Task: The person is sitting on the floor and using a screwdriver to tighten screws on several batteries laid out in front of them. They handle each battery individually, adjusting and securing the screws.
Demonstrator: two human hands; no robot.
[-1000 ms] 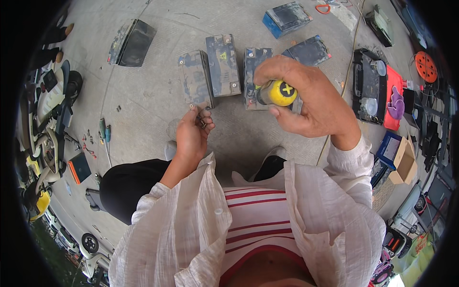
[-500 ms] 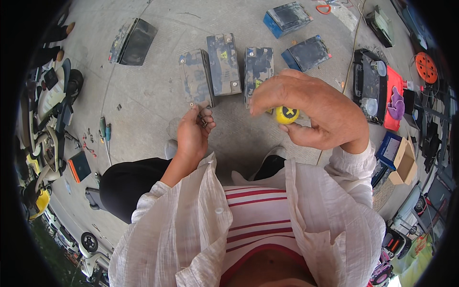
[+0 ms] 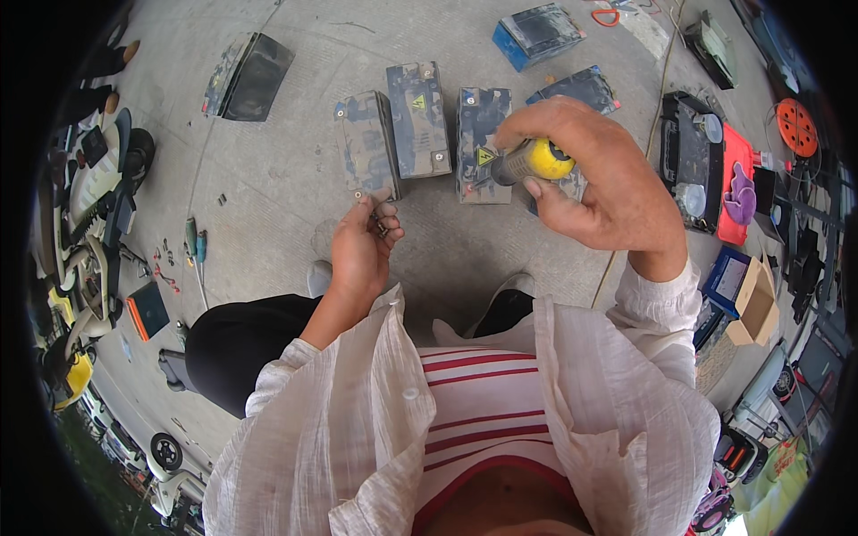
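Observation:
My right hand [image 3: 617, 192] grips a screwdriver [image 3: 547, 159] with a yellow and dark handle. It is tilted, its shaft end toward the near end of the dusty right battery [image 3: 483, 116]; whether the tip touches is unclear. My left hand [image 3: 357, 255] is curled around small dark metal pieces that look like screws [image 3: 382, 228]. Its thumb and fingertip are at the near terminal of the left battery [image 3: 368, 138]. Between these two stands a middle battery [image 3: 418, 116] with a yellow warning label.
Beyond my right hand lie two more batteries, a blue-sided one [image 3: 536, 37] and another [image 3: 576, 94]. A dark battery [image 3: 255, 79] sits far left. Screwdrivers [image 3: 197, 246] lie on the left floor. An open toolbox [image 3: 693, 143] and a cardboard box [image 3: 757, 299] are at right.
My right hand has turned the screwdriver from nearly end-on to a slant, so more of its handle shows, and has shifted slightly. My left hand has stayed in place.

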